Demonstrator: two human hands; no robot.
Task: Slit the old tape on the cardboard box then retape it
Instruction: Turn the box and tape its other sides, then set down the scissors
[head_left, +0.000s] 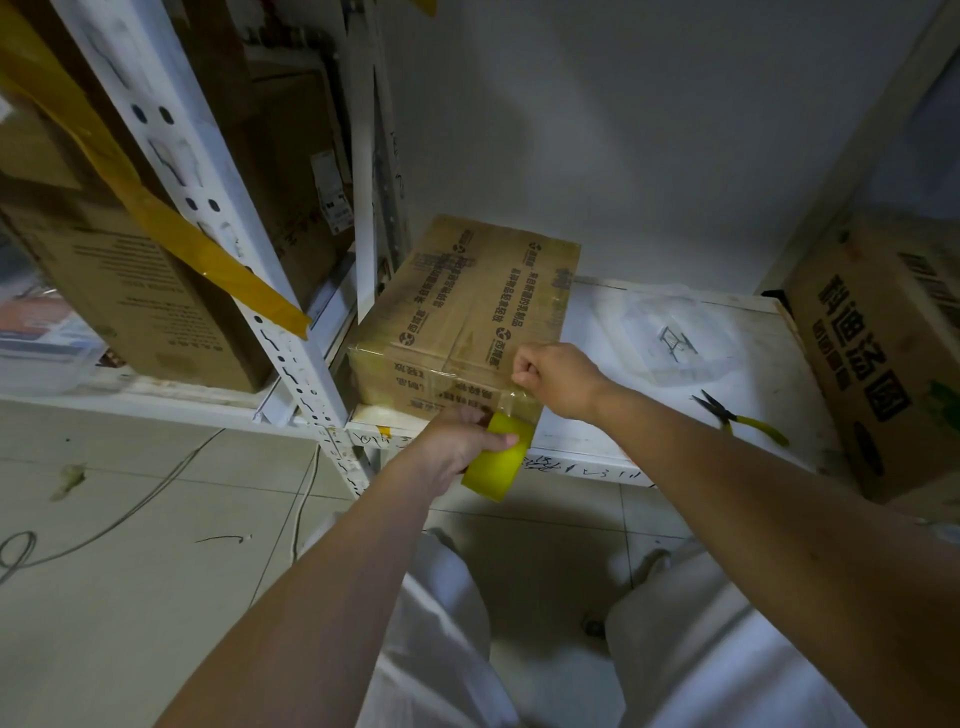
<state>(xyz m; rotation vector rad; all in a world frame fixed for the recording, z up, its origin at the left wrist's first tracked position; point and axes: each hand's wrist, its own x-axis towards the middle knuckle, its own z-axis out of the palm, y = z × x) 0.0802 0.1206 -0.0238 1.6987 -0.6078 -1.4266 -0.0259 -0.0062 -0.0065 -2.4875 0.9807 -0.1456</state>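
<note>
Meanwhile, left hand (457, 441) gripping yellow tape roll (500, 463), right hand (558, 376) clenched, pinching tape on cardboard box (467, 306)

Yellow tape roll (500, 462), brown printed box (467, 306), white shelf (727, 364).

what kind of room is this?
Likely a storeroom or stockroom: white slotted metal shelving, printed cardboard boxes on the shelves, pliers lying on one, and loose cables on the tiled floor.
</note>
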